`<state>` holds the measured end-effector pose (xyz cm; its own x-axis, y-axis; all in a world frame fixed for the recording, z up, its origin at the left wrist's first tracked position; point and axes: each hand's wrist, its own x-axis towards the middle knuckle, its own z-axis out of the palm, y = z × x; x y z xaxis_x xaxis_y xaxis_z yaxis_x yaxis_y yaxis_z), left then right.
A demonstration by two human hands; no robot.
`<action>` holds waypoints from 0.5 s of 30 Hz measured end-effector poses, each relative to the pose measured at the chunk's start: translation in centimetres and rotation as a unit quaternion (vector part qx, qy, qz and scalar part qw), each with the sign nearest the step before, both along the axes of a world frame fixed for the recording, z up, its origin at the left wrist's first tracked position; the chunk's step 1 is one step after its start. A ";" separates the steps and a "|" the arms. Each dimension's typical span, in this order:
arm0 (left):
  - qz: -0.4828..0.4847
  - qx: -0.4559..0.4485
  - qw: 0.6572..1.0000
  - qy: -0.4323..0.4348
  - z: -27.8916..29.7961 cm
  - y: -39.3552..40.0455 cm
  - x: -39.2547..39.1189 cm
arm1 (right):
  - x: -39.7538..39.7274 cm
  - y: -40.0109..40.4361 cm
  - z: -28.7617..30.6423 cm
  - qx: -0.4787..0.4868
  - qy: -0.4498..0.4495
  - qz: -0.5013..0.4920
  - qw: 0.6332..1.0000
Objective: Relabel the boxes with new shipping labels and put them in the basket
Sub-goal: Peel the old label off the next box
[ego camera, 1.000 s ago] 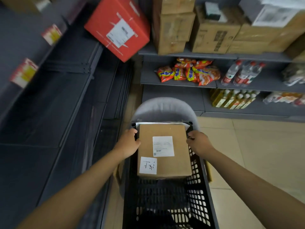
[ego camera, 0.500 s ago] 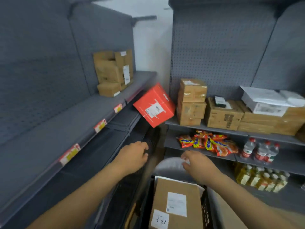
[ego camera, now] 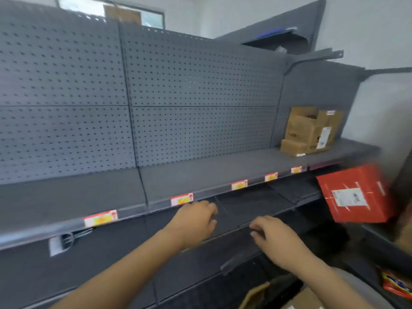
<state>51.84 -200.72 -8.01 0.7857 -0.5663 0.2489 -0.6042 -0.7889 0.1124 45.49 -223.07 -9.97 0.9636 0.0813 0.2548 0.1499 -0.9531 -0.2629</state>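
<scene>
Both my hands hover in front of the grey shelving and hold nothing. My left hand [ego camera: 194, 220] has loosely curled fingers just below the shelf edge. My right hand [ego camera: 270, 234] sits lower right, fingers bent loosely. A red box [ego camera: 353, 194] with a white label leans tilted at the right end of the lower shelf. Several brown cardboard boxes [ego camera: 312, 130] are stacked at the far right of the upper shelf. Only a brown corner of the box in the basket [ego camera: 256, 295] shows at the bottom edge; the basket itself is out of view.
A long grey shelf [ego camera: 200, 175] with red and yellow price tags [ego camera: 181, 199] runs across the view under a pegboard back wall. Darker lower shelves sit beneath it. A snack packet [ego camera: 395, 285] shows at the bottom right.
The view has swung up and left from the basket to the side shelving. Both hands let go of the brown box in the basket and rose toward the shelf.
</scene>
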 end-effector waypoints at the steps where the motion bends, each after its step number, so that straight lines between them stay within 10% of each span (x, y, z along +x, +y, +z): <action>1: 0.028 -0.004 1.000 -0.003 0.4 2.7 -0.6 | 0.5 2.4 0.4 -0.002 -0.006 0.030 1.000; 15: 0.403 -0.019 0.915 -0.025 1.7 44.1 -23.6 | -5.3 49.7 3.4 -0.013 -0.007 0.456 0.890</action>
